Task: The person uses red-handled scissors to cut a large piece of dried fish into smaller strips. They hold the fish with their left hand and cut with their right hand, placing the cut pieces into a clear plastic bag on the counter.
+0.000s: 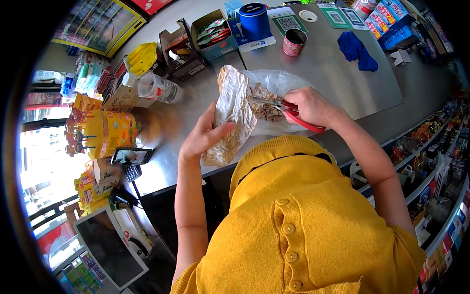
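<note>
A large, flat, wrinkled dried piece (235, 110), whitish and tan, is held upright in my left hand (209, 134), with the thumb across its face. My right hand (312, 106) grips red-handled scissors (306, 123); their metal blades point left and reach the right edge of the dried piece. Whether the blades are apart cannot be told. Under the blades, cut brown and tan strips (270, 110) lie heaped on a clear plastic bag (290, 79) spread on the metal counter (339, 93).
Beyond the bag stand an open pink tin (294, 42) and a blue canister (254, 22). A blue cloth (356, 51) lies at the right. An empty plastic bottle (159, 88), small boxes (214, 35), a lollipop tub (114, 132) and a phone (132, 156) stand left. Stocked shelves (426, 161) line the right.
</note>
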Demonstrator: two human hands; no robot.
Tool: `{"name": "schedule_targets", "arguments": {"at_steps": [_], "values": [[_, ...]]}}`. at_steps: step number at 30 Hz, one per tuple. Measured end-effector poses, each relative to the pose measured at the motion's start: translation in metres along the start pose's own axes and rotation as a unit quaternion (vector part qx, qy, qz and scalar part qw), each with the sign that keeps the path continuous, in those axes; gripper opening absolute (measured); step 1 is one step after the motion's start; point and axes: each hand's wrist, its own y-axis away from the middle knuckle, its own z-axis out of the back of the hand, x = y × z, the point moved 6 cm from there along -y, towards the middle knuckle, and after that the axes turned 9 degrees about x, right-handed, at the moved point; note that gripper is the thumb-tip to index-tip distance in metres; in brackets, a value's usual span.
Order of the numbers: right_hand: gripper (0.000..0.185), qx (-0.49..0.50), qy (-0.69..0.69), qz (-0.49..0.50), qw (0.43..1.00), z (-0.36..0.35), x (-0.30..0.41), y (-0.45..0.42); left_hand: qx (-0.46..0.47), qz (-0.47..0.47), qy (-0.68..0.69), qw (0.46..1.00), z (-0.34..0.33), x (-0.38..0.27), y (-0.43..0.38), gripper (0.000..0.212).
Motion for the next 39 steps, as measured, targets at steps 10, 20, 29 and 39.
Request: {"name": "schedule_targets", "arguments": {"at_steps": [10,20,29,39], "values": [[0.056,0.117,-0.101,-0.141,0.978,-0.032,-0.009,0.025,-0.05,0.001,0.03,0.998,0.005,0.002,-0.001,0.052],[0.062,0.095,-0.067,-0.148,0.982,-0.018,-0.004,0.034,-0.063,0.005,0.044,0.997,0.002,0.016,-0.008,0.051],[0.066,-0.026,-0.102,-0.084,0.991,-0.024,0.022,0.022,-0.151,-0.068,0.084,0.983,-0.01,0.007,-0.016,0.044],[0.077,-0.062,-0.03,-0.083,0.994,-0.016,0.032,0.017,-0.154,-0.088,0.053,0.983,-0.022,-0.005,-0.014,0.041]]}}
